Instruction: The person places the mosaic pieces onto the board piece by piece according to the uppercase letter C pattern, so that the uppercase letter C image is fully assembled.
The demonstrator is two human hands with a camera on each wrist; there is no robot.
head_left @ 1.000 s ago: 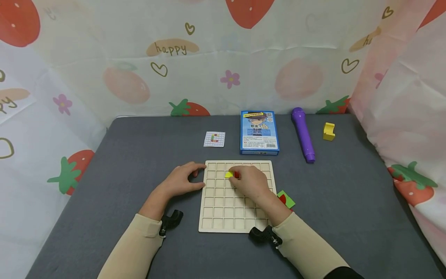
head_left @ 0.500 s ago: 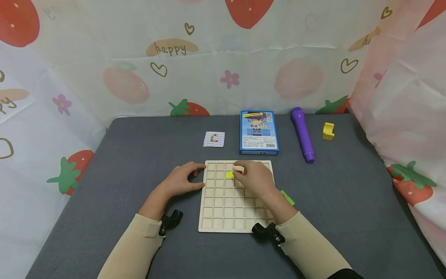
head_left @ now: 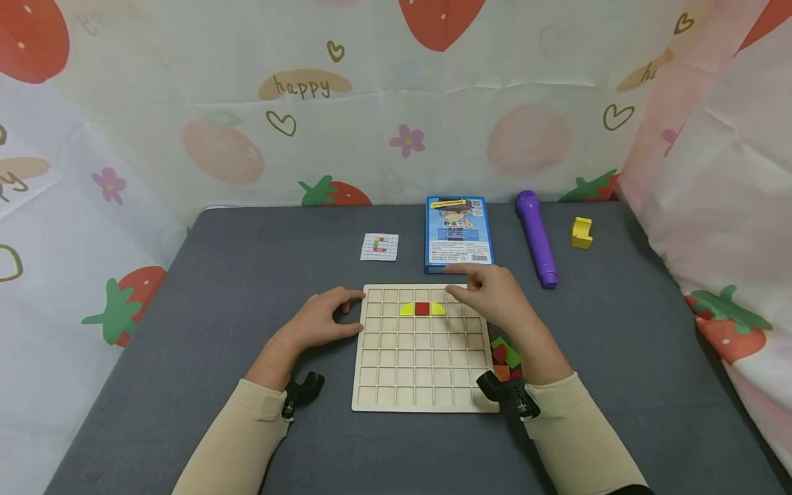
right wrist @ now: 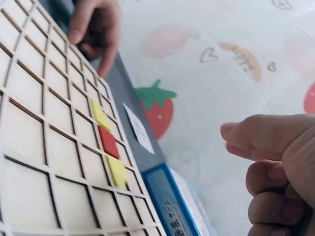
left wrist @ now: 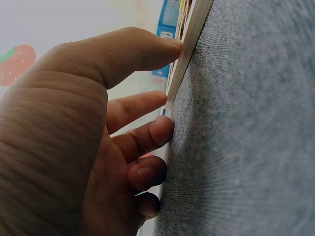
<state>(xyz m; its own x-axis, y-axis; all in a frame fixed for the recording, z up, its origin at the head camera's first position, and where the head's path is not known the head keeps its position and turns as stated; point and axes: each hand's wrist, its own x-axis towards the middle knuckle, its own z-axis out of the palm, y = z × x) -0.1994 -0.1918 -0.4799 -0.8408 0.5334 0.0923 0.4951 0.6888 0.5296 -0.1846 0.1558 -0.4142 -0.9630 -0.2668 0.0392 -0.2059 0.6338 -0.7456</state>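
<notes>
A wooden grid board (head_left: 396, 378) lies on the grey table. In one of its upper rows sit a red square tile (head_left: 422, 309) and, on either side of it, a yellow rounded tile (head_left: 406, 309) and a second yellow tile (head_left: 438, 310). My left hand (head_left: 322, 317) touches the board's left edge with thumb and index fingertips; in the left wrist view its other fingers (left wrist: 150, 172) bend loosely beside the table. Over the board's upper right corner hovers my right hand (head_left: 495, 295), holding nothing, index finger and thumb extended, the other fingers curled in the right wrist view.
Right of the board, partly behind my right wrist, lie loose green (head_left: 507, 352), red and orange (head_left: 502, 372) pieces. Farther back are a pattern card (head_left: 379, 247), a blue box (head_left: 458, 234), a purple microphone-shaped stick (head_left: 537, 237) and a yellow notched block (head_left: 581, 233).
My right hand has let go of the tiles and moved right and up, uncovering the red tile and the right yellow tile. The left hand stays at the board's edge.
</notes>
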